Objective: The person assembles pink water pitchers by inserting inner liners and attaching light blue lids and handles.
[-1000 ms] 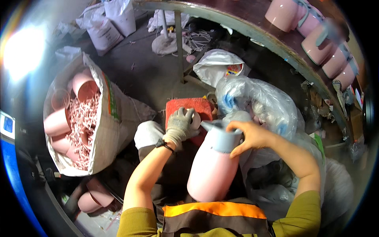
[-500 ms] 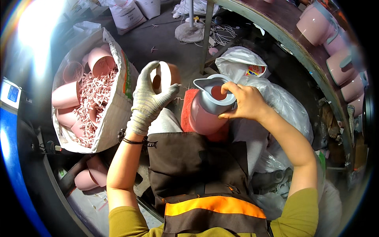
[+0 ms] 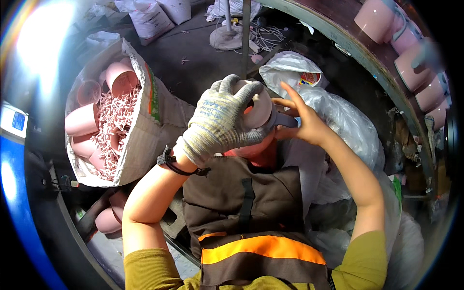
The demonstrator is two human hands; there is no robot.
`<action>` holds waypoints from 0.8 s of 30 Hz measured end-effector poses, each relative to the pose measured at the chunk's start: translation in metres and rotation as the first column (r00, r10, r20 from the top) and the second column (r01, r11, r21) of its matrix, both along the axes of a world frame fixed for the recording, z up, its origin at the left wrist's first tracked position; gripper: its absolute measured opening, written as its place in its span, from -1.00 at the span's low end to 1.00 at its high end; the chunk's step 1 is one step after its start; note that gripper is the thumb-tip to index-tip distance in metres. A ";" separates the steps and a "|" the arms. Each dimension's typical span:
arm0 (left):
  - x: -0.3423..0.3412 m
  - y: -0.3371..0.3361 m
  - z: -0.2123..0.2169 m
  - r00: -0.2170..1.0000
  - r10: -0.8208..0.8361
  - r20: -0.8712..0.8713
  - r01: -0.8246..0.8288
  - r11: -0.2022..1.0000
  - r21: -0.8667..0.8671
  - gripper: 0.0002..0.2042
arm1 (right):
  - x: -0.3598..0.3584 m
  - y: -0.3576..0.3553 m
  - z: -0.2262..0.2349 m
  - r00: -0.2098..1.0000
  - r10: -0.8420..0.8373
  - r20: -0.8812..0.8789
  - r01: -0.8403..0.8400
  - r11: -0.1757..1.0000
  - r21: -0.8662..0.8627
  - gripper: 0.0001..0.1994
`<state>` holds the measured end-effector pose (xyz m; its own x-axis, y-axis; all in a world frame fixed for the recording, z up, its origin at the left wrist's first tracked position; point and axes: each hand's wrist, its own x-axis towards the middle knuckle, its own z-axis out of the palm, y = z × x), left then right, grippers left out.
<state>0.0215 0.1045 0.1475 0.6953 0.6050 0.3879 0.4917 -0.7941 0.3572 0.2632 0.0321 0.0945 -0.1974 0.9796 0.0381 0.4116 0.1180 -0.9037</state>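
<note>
A pink pitcher (image 3: pixel 255 149) with a grey-blue collar and handle (image 3: pixel 286 120) stands between my legs, on a red cloth. My left hand (image 3: pixel 224 118), in a pale knitted glove, is closed around a pale pink round piece (image 3: pixel 261 108) with a hole through it, which sits over the top of the pitcher. Most of the pitcher's rim is hidden beneath the glove. Bare, my right hand (image 3: pixel 304 121) has its thumb and some fingers about the grey-blue handle, while one finger sticks up free.
On the left a white woven sack (image 3: pixel 137 140) holds pink cups and many small pink scraps. Clear plastic bags (image 3: pixel 338 130) bulge at my right. Several pink pitchers (image 3: pixel 374 21) line the table (image 3: pixel 333 34) at upper right. Coiled cable (image 3: pixel 266 38) lies on the floor ahead.
My left hand has brought the round piece rightward onto the pitcher's top. The right hand has shifted from the rim to the handle side, which now points right.
</note>
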 end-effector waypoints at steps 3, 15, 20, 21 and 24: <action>0.005 -0.005 0.008 1.000 -0.003 -0.019 0.005 0.995 0.097 -0.29 | 0.014 -0.017 -0.009 0.970 -0.025 0.240 0.008 0.997 0.075 -0.39; 0.008 -0.020 0.131 0.967 -0.146 0.207 0.095 0.967 0.237 -0.43 | 0.012 -0.019 -0.030 0.796 -0.151 0.586 0.031 0.977 0.209 -0.67; 0.020 -0.016 0.041 0.996 0.045 -0.078 -0.021 0.960 0.279 -0.37 | 0.003 -0.022 -0.020 0.796 -0.102 0.596 0.056 0.994 0.096 -0.65; 0.017 -0.014 0.002 0.999 0.026 -0.048 -0.012 0.961 0.275 -0.42 | 0.000 -0.020 -0.016 0.788 -0.083 0.610 0.048 0.996 0.074 -0.65; 0.013 -0.021 -0.014 0.998 0.060 -0.022 -0.052 0.968 0.247 -0.38 | -0.012 -0.026 -0.008 0.761 -0.066 0.646 0.097 0.995 -0.012 -0.63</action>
<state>0.0348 0.0836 0.1336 0.6762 0.5316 0.5101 0.5451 -0.8268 0.1390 0.2515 0.0065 0.0862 -0.0799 0.9906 -0.1107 0.9047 0.0254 -0.4253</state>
